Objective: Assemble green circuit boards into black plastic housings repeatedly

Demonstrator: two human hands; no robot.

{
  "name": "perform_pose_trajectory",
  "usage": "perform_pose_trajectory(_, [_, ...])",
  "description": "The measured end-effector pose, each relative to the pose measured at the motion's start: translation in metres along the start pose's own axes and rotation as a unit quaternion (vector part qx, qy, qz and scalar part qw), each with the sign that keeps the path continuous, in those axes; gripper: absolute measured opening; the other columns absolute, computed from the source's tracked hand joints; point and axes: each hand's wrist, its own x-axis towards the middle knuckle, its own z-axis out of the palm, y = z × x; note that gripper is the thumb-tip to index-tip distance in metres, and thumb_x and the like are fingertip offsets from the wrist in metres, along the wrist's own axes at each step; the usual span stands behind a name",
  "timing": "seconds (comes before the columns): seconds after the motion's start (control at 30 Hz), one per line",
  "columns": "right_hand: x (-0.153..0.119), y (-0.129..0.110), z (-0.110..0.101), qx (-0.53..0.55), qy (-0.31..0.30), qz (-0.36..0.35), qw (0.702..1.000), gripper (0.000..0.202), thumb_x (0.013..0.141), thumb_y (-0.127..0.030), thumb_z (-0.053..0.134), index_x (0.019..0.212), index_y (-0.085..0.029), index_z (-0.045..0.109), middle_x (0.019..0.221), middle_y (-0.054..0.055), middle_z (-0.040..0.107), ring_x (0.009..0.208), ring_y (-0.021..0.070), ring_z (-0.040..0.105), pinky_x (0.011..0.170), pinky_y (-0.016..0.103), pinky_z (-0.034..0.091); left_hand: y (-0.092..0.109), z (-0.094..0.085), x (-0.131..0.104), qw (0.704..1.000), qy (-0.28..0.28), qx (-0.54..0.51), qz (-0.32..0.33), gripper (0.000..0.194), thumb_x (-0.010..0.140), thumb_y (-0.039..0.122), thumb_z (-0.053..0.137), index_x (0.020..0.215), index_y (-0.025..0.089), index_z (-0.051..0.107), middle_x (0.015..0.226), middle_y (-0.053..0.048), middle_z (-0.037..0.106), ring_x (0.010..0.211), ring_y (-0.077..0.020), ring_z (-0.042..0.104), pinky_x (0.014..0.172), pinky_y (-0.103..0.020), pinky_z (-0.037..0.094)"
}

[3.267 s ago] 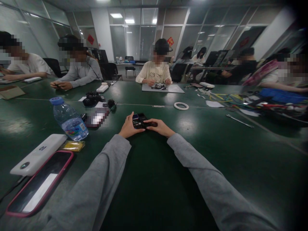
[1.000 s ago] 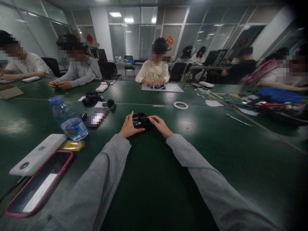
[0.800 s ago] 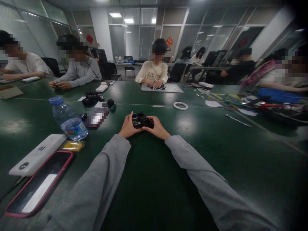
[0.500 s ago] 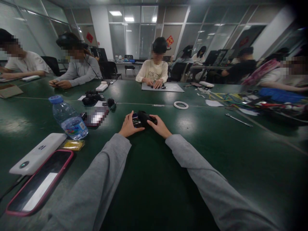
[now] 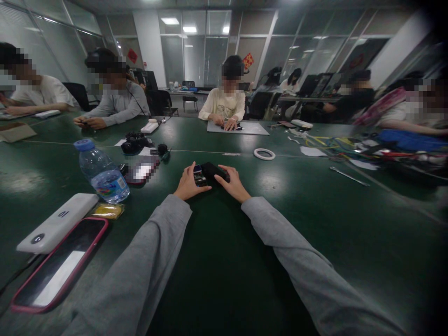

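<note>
My left hand (image 5: 188, 183) is closed around a small dark housing (image 5: 199, 176) whose open top shows light-coloured parts inside. My right hand (image 5: 234, 183) grips a smooth black shell (image 5: 212, 171), thumb on the near side and fingers over the far side. The two pieces touch or nearly touch, angled against each other just above the green table (image 5: 238, 261); whether they are joined I cannot tell. Their exact kind is too small to make out.
On the left stand a water bottle (image 5: 101, 172), a white power bank (image 5: 58, 224), a yellow packet (image 5: 108, 211) and a red-rimmed phone (image 5: 59, 268). A white ring (image 5: 264, 154) and a metal rod (image 5: 349, 176) lie beyond my right hand. Wires (image 5: 325, 142) tangle at right; co-workers sit around.
The black shell in my right hand has tilted slightly, its top now looking flatter. Both hands keep their grips. The whole view has shifted a little.
</note>
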Motion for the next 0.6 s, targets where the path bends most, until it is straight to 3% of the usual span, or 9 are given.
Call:
perform_pose_trajectory(0.13, [0.0, -0.002, -0.001, -0.026, -0.015, -0.028, 0.999, 0.045, 0.082, -0.048, 0.06, 0.121, -0.026, 0.059, 0.104, 0.008, 0.056, 0.106, 0.027, 0.043, 0.098, 0.046, 0.035, 0.0, 0.0, 0.0, 1.0, 0.003, -0.007, -0.001, 0.12, 0.049, 0.065, 0.073, 0.144, 0.019, 0.015, 0.136, -0.019, 0.029, 0.131, -0.0372, 0.03, 0.104, -0.054, 0.03])
perform_pose_trajectory(0.37, [0.004, 0.014, -0.001, 0.046, 0.032, 0.085, 0.995, 0.045, 0.087, -0.057, 0.046, 0.114, -0.025, 0.063, 0.108, 0.007, 0.059, 0.111, 0.0263, 0.044, 0.1, 0.045, 0.033, -0.002, 0.0, 0.0, 1.0, -0.003, -0.012, -0.001, 0.12, 0.05, 0.064, 0.073, 0.144, 0.02, 0.014, 0.136, -0.018, 0.029, 0.131, -0.0371, 0.03, 0.105, -0.054, 0.029])
perform_pose_trajectory(0.5, [0.005, 0.018, 0.0, 0.023, 0.068, 0.089, 0.993, 0.048, 0.09, -0.059, 0.037, 0.102, -0.022, 0.065, 0.103, 0.008, 0.06, 0.108, 0.0263, 0.046, 0.102, 0.048, 0.031, -0.001, -0.001, -0.001, 1.0, -0.004, -0.01, -0.001, 0.119, 0.051, 0.065, 0.072, 0.144, 0.019, 0.014, 0.137, -0.018, 0.028, 0.131, -0.0363, 0.03, 0.106, -0.053, 0.028])
perform_pose_trajectory(0.6, [0.002, 0.015, 0.002, 0.015, 0.074, 0.08, 0.994, 0.048, 0.086, -0.06, 0.046, 0.113, -0.021, 0.058, 0.106, 0.01, 0.057, 0.105, 0.0255, 0.048, 0.097, 0.046, 0.037, 0.002, -0.002, -0.001, 1.0, -0.002, -0.01, -0.003, 0.119, 0.05, 0.065, 0.072, 0.144, 0.018, 0.015, 0.137, -0.019, 0.028, 0.131, -0.0364, 0.03, 0.107, -0.053, 0.028])
